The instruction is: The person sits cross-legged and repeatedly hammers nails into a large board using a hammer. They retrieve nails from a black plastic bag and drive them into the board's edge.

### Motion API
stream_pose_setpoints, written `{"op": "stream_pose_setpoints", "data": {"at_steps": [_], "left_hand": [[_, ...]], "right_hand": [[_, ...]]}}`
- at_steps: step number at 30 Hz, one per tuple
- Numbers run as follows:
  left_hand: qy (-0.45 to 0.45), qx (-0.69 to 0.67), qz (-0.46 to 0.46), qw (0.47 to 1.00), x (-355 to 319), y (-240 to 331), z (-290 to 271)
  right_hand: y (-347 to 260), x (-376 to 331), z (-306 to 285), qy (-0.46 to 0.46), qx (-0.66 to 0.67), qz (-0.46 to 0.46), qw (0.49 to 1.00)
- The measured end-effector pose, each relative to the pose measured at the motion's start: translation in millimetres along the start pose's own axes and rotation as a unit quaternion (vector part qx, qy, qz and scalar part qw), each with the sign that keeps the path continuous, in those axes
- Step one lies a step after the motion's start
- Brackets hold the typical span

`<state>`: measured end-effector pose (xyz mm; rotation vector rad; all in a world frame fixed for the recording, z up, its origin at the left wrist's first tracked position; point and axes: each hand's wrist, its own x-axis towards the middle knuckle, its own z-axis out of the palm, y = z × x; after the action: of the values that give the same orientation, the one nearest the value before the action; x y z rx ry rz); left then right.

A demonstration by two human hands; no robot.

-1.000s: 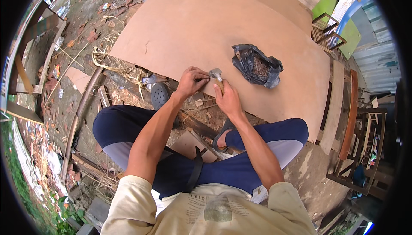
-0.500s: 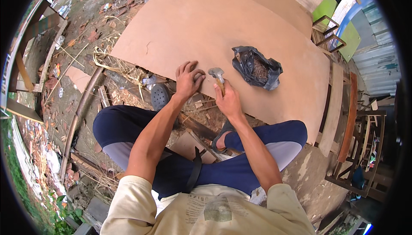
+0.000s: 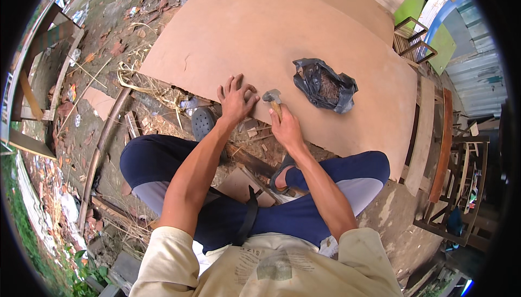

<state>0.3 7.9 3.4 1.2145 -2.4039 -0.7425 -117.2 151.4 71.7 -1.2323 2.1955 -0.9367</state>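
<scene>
A large brown sheet of board [image 3: 228, 31] lies in front of me. My left hand [image 3: 236, 101] rests on its near edge, the fingers loosely spread with nothing visible in them. Just to the right, my right hand [image 3: 286, 128] is closed round the handle of a hammer [image 3: 272, 96]. The hammer's metal head is low over the board, close to my left thumb; whether it touches the surface I cannot tell. Farther right on the board sits a crumpled black plastic bag [image 3: 312, 82], open at the top, with a heap of thin brownish nails [image 3: 329, 87] inside.
Wood scraps and straw litter the ground under the board's near edge, beside my dark clog [image 3: 203, 122]. A wooden frame [image 3: 38, 74] stands at the far left. Along the right are planks [image 3: 440, 145], a slatted wooden piece [image 3: 413, 42] and a corrugated metal wall [image 3: 478, 88].
The hammer head has dropped slightly toward the board. My left fingers have spread a little farther apart. The bag has stayed in place.
</scene>
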Motion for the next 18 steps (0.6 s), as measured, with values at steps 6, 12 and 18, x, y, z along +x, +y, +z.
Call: {"op": "stream_pose_setpoints", "data": {"at_steps": [6, 12, 18], "left_hand": [[-0.003, 0.014, -0.015, 1.000, 1.2, 2.4, -2.3], [-0.001, 0.012, -0.012, 1.000, 3.2, -3.9, -1.3], [-0.006, 0.000, -0.008, 1.000, 6.4, -3.2, -1.3]], "right_hand": [[-2.2, -11.4, 12.3, 0.084, 0.040, 0.000, 0.996], [-20.6, -3.0, -5.0, 0.053, 0.044, 0.053, 0.996], [7.3, -0.3, 16.4, -0.021, -0.047, 0.040, 0.998]]}}
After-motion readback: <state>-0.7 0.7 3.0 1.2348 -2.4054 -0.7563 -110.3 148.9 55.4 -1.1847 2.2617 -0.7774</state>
